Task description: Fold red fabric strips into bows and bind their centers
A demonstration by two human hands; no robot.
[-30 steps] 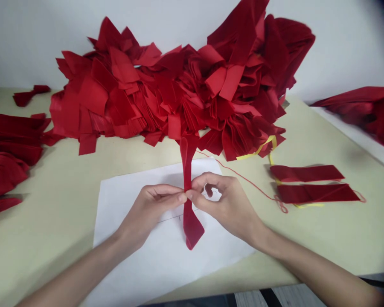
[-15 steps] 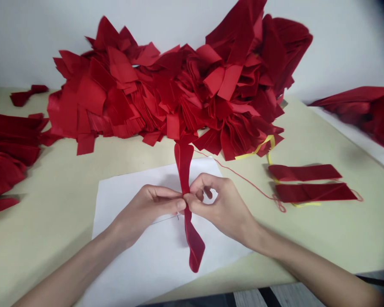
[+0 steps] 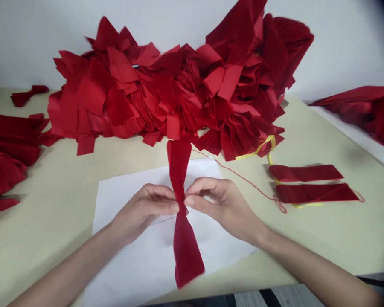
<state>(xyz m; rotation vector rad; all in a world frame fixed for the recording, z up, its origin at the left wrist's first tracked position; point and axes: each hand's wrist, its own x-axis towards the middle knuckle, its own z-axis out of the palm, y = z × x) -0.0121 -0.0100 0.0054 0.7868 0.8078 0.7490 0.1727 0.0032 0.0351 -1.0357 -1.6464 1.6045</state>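
A red velvet ribbon strip is pinched narrow at its middle, and both ends flare out like a bow. My left hand grips the pinched middle from the left between thumb and fingers. From the other side, my right hand closes its thumb and fingertips on the same spot. Beneath the hands lies a white sheet of paper with a thin drawn line. A thin red string runs from behind the ribbon strip toward the right.
A large heap of red ribbon pieces fills the back of the table. Two folded red strips tied with yellow ribbon lie at right. More red pieces sit at the left edge, others far right.
The ribbon strip has turned so its broad faces show, and its ends look wider. Its pinched middle has shifted slightly left and down, with both hands still on it.
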